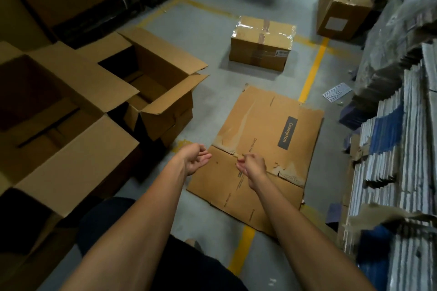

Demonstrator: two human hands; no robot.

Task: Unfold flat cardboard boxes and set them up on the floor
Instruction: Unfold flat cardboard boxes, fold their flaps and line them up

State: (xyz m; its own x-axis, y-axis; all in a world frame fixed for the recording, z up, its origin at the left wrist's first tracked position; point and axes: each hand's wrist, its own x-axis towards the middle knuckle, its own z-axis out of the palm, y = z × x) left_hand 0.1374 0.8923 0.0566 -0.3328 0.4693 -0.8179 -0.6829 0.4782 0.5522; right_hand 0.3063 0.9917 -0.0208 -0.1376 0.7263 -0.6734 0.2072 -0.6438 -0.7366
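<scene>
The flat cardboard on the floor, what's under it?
The flat cardboard lies on the grey floor, across a yellow line that shows beyond both ends. Whatever else is beneath stays hidden.

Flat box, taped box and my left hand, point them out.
flat box point(264, 139), head view, middle of its top panel
taped box point(261, 40), head view, its taped top
left hand point(195, 159), head view, its palm

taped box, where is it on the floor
In the head view the taped box sits centre-far, beyond the flat cardboard, right of the open boxes.
</scene>
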